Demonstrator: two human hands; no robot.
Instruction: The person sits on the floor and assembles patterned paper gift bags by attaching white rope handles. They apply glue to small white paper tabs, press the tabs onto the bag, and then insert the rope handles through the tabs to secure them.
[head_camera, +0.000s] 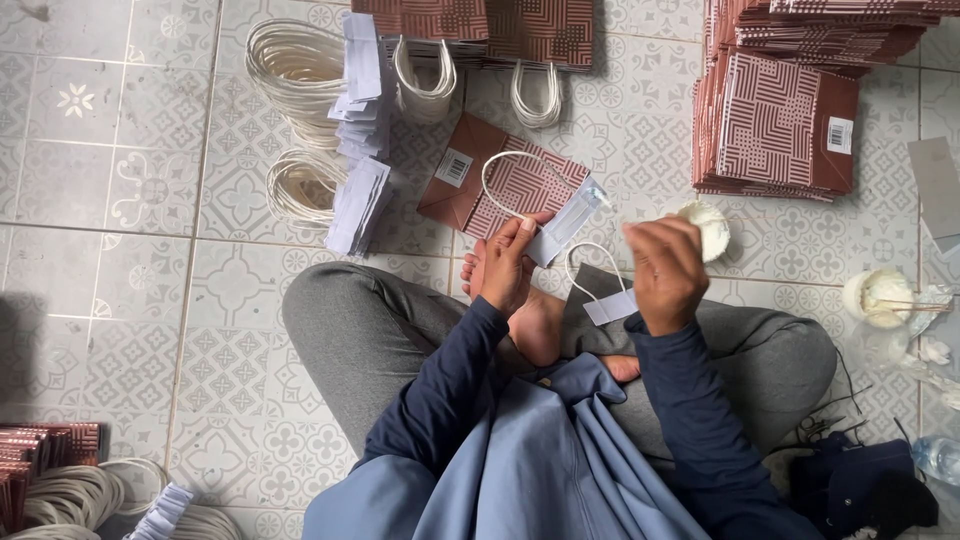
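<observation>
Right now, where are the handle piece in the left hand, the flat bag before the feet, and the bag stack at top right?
handle piece (560, 228), head view, on its white paper strip.
flat bag (520, 185), head view, on its patterned face.
bag stack (765, 120), head view, on the top bag's patterned face.

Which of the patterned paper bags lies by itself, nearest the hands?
The flat maroon patterned bag on the tiles just beyond the left hand. It lies single, barcode label up; the others sit in stacks at top centre and top right.
</observation>
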